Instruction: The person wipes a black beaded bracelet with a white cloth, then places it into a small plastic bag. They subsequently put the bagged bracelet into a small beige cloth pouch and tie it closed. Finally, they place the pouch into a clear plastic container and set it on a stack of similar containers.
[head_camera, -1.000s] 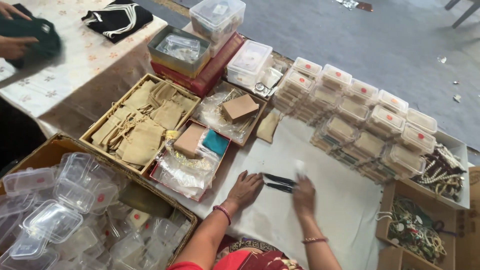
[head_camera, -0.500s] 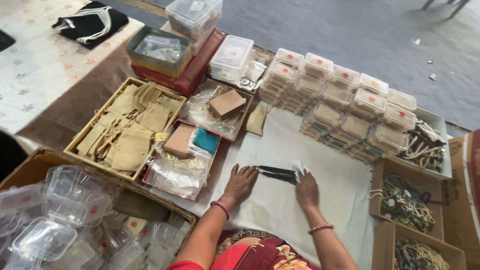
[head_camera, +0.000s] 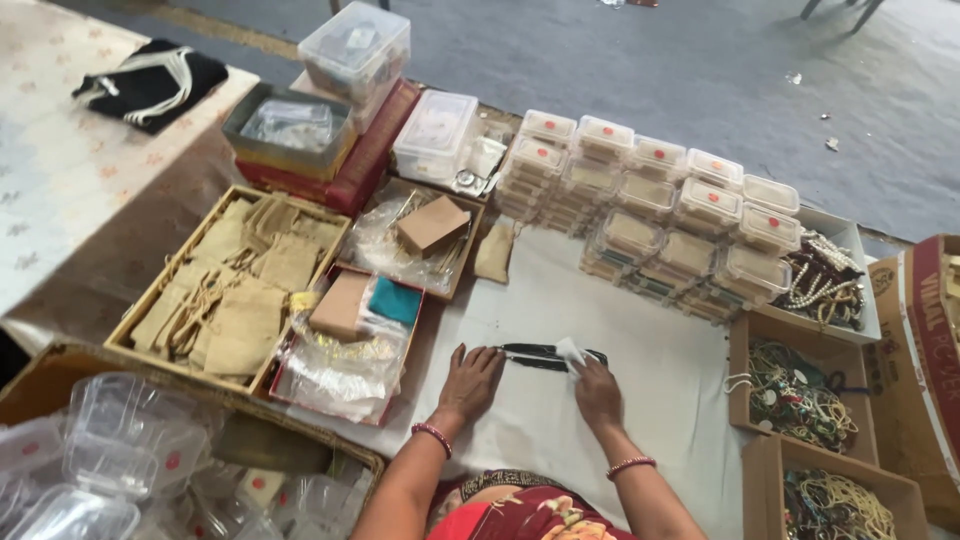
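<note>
Both hands (head_camera: 535, 385) lie flat, pinning a black strip (head_camera: 540, 355) on open white cloth (head_camera: 650, 360)

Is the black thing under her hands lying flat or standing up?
Lying flat. The black strip stretches sideways on the white cloth, left hand at one end, right hand pressing the other.

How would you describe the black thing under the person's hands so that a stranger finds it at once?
On the white cloth in front of the stacked clear plastic boxes, both hands rest flat. Between the left hand and the right hand lies a long, thin black strip, with a small white scrap at its right end. It is the only dark thing on the cloth.
</note>
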